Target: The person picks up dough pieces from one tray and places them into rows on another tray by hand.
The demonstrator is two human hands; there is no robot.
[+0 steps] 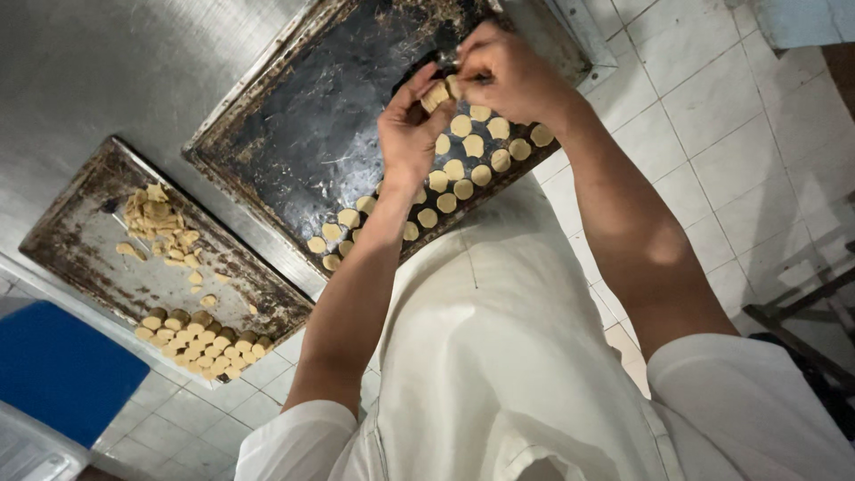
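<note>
My left hand (408,134) and my right hand (509,69) meet above a dark, worn baking tray (303,134). Between the fingers of both hands is a small piece of pale dough (436,93). Rows of round pale dough discs (463,165) lie along the near edge of the dark tray, below my hands. My right hand's fingers also pinch a small metal-looking item, too small to identify. My white top fills the lower part of the view.
A second worn tray (89,258) to the left holds a heap of dough scraps (158,223) and a stack of cut discs (203,343). Both trays rest on a steel table (107,71). A blue box (53,365) and white tiled floor (712,116) lie around.
</note>
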